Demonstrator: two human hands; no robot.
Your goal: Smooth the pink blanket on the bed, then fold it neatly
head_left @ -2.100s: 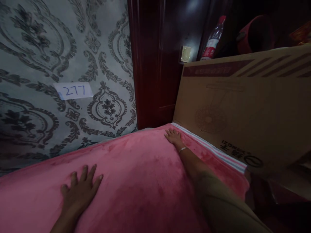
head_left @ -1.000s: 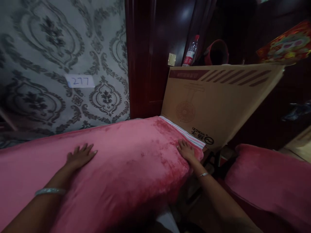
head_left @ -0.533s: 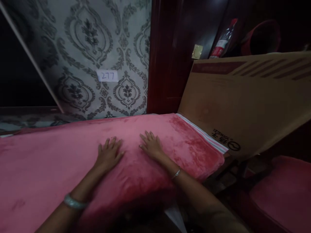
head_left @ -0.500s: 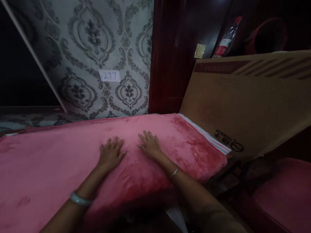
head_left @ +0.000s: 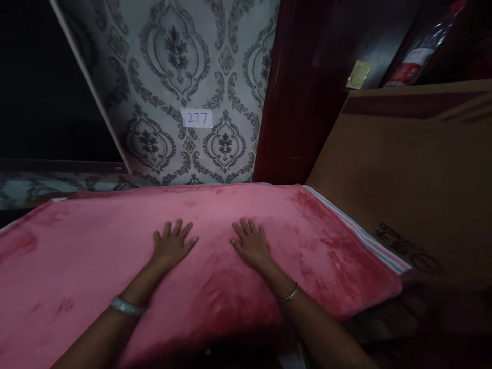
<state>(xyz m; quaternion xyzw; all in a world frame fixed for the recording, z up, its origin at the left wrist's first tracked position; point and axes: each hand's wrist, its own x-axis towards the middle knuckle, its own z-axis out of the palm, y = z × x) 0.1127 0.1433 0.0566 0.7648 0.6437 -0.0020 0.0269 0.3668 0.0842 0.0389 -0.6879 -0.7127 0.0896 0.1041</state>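
Note:
A pink plush blanket (head_left: 115, 241) is spread over a long surface, with darker red patches where the pile lies differently. My left hand (head_left: 172, 246) lies flat on it, fingers spread, palm down. To its right, my right hand (head_left: 251, 243) also presses flat on the plush with its fingers apart. Neither holds anything. A striped white, pink and grey border (head_left: 361, 233) runs along the blanket's right edge. The blanket's near side hangs down into shadow.
A large cardboard box (head_left: 407, 179) stands at the right end, with a plastic bottle (head_left: 415, 59) behind its top edge. At the back is a patterned wall with a paper label (head_left: 197, 118) reading 277. A dark screen (head_left: 49, 92) stands at the left.
The view has turned left, so wall, box and blanket appear further right. My hands are a little further apart on the blanket, both still flat.

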